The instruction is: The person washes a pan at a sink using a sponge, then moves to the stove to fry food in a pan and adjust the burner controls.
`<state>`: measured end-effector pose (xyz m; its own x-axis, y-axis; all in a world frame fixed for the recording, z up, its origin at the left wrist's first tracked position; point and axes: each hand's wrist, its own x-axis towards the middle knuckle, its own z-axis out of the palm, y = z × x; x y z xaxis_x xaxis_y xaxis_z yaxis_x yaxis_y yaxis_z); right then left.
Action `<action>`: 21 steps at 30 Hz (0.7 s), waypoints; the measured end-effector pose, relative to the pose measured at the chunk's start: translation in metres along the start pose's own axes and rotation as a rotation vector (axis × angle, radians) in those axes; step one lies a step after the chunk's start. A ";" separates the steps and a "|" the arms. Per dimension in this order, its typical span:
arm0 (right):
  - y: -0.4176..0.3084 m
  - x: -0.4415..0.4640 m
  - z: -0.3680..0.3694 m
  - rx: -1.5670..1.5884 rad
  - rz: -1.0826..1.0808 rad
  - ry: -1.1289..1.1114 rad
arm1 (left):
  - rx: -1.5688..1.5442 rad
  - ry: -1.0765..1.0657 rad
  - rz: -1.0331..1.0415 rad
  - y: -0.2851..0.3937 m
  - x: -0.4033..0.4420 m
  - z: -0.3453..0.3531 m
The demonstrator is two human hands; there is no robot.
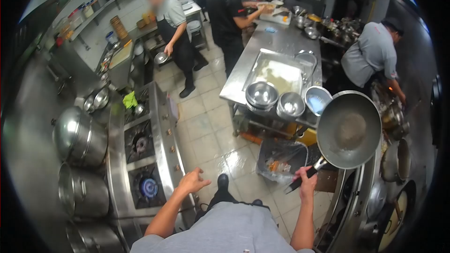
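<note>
My right hand point(307, 182) is wrapped round the black handle of a frying pan point(350, 129). The pan's grey inside faces me, with a brownish patch in its middle. Nothing is held in my left hand point(192, 181), whose fingers are apart. It hovers beside the front edge of the stove point(174, 171), close to a lit burner point(148, 187) with a blue flame and no pan on it. Below the pan handle stands a bin point(283, 157) lined with clear plastic, with scraps inside.
Steel bowls point(290, 105) and a sink point(274, 72) are on the steel counter point(236, 82). Large pots point(84, 192) line the left wall. One person point(171, 28) holds a bowl in the aisle; another point(227, 18) works at the counter; a third point(372, 54) bends at the right.
</note>
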<state>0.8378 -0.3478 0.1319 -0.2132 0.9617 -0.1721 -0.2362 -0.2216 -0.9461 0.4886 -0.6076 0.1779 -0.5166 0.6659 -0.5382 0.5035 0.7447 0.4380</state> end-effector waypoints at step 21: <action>0.106 -0.068 -0.187 -0.941 0.888 -0.590 | -0.339 0.241 -0.352 0.011 -0.222 0.174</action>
<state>1.0044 -0.4069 -0.0083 -0.3675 0.3031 -0.8792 0.8417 -0.2937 -0.4531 0.7295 -0.7551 0.1774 -0.7780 0.3352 -0.5314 0.0401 0.8705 0.4905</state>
